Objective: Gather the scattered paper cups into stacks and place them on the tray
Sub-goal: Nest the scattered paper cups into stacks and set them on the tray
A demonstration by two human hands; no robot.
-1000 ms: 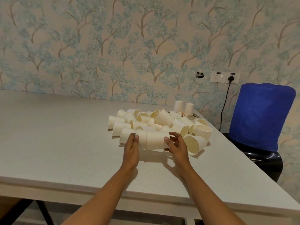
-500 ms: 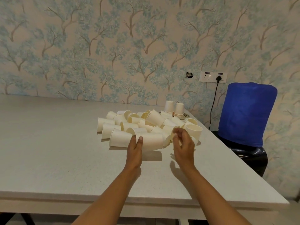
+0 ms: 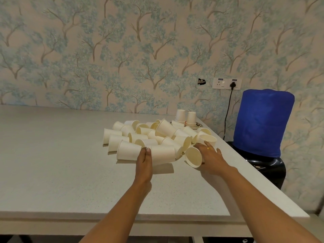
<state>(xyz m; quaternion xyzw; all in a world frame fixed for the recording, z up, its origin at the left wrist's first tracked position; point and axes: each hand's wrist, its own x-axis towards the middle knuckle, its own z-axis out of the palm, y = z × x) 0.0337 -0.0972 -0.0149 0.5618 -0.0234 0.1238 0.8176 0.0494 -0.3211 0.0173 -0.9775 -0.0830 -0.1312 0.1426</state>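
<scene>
- Head view: the left hand (image 3: 144, 160) lies with straight, closed fingers flat against the near side of a lying cup (image 3: 163, 154). The thumb is hidden, so I cannot tell whether it pinches.
- Head view: that cup's long axis runs across the table (image 3: 61, 163), left to right, at the front edge of the scattered pile (image 3: 150, 134).
- Head view: the right hand (image 3: 209, 160) wraps over a loose cup (image 3: 192, 157) from behind. Its open mouth is tipped towards the person and a little leftward, just beside the lying cup's right end.
- Head view: the two cups sit close but their axes do not line up. I judge the right hand must swing its cup round to nest it, and this hand is the nearer one for that.
- Head view: the tray (image 3: 199, 125) sits at the far right of the table behind the pile. It already carries two upturned stacks (image 3: 185, 117), well apart from both hands.
</scene>
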